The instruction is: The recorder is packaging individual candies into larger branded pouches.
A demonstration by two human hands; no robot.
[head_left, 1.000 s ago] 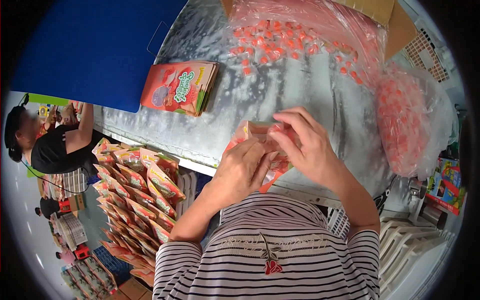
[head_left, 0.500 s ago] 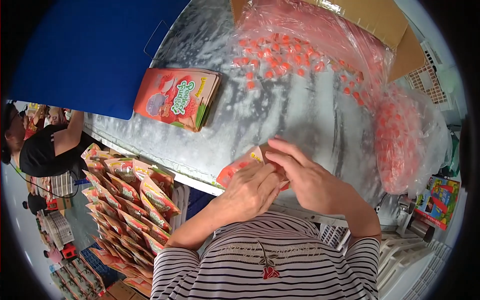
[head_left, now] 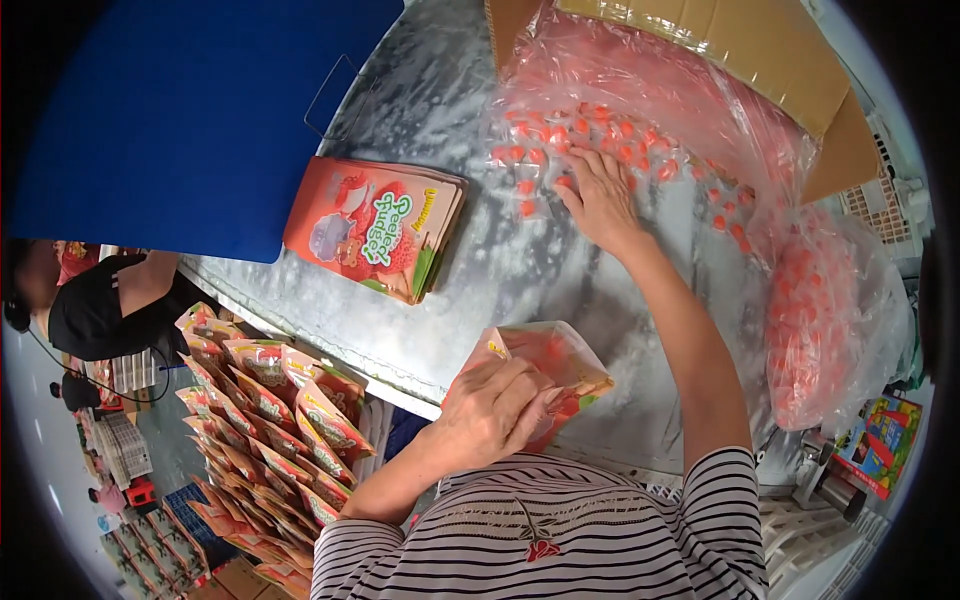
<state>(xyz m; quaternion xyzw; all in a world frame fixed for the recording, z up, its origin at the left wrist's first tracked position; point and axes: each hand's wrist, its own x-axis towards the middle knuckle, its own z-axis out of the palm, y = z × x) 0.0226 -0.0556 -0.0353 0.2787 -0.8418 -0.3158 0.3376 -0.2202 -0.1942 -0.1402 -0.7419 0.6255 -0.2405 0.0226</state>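
My left hand [head_left: 486, 418] grips a pink-red printed pouch [head_left: 572, 372] by its side, just above the near edge of the table. The pouch's mouth gapes open toward the right, and I cannot make out how much is inside. Farther off, my right hand [head_left: 606, 208] lies palm down with fingers stretched out at the near side of some small red candies [head_left: 625, 130] in clear wrappers. Its fingertips touch the candies; whether any is under the palm is hidden. Left of centre, a stack of flat pouches [head_left: 345, 225] rests on the table.
Behind the candies, a large clear bag [head_left: 690, 85] spills from a cardboard box [head_left: 720, 40]. Another bag of candies [head_left: 815, 340] bulges at the right. Rows of upright pouches [head_left: 265, 420] stand lower left, beneath a blue panel [head_left: 170, 110]. A co-worker's arm [head_left: 145, 285] shows at far left.
My right hand has left the pouch and reached forward to the candies. The pouch's mouth, earlier covered by my hands, now shows spread open in my left hand.
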